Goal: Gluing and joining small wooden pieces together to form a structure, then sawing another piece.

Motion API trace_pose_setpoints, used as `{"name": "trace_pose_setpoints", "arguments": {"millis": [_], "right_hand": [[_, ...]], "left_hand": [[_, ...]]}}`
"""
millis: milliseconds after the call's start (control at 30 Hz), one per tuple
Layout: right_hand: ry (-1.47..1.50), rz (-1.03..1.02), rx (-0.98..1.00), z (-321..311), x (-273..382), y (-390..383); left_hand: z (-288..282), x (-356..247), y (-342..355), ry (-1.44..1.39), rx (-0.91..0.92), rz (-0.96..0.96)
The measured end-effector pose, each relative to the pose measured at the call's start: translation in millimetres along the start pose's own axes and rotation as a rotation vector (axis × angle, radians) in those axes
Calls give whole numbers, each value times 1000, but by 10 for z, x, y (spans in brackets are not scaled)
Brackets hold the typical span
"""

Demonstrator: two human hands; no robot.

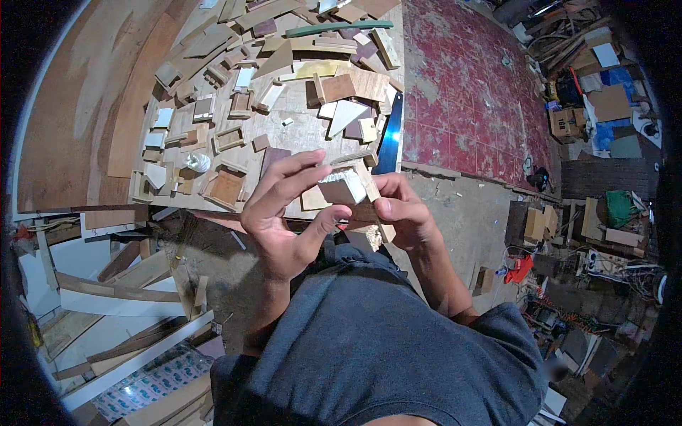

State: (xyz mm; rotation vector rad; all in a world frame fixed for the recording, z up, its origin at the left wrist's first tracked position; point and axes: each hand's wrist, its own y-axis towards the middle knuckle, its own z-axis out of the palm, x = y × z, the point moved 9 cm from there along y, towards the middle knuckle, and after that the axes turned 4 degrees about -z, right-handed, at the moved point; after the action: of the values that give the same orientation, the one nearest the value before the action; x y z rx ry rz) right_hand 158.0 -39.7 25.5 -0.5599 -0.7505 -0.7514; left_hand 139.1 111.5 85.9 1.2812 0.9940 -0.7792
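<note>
Near the middle of the view, over the worktable's near edge, a small pale wooden piece with a block showing a rough white top is held up. My left hand curves round its left side, with thumb and fingers at the block. My right hand grips the right side, thumb on the pale wood. Just beyond, a blue saw blade lies along the table's right edge. Small box-like wooden pieces, a white triangle and a small bottle lie on the table.
Large boards lie at the left, with scrap strips piled below them. A red tiled surface extends beyond the worktable to the right. Cartons, a red object, tangled cables and wood offcuts crowd the right side.
</note>
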Motion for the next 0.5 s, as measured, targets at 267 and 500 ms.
{"name": "trace_pose_setpoints", "arguments": {"millis": [267, 500], "right_hand": [[11, 20, 48, 67, 23, -58], [56, 29, 34, 66, -10, -79]], "left_hand": [[-10, -69, -28, 17, -13, 10], [8, -94, -47, 57, -26, 49]]}}
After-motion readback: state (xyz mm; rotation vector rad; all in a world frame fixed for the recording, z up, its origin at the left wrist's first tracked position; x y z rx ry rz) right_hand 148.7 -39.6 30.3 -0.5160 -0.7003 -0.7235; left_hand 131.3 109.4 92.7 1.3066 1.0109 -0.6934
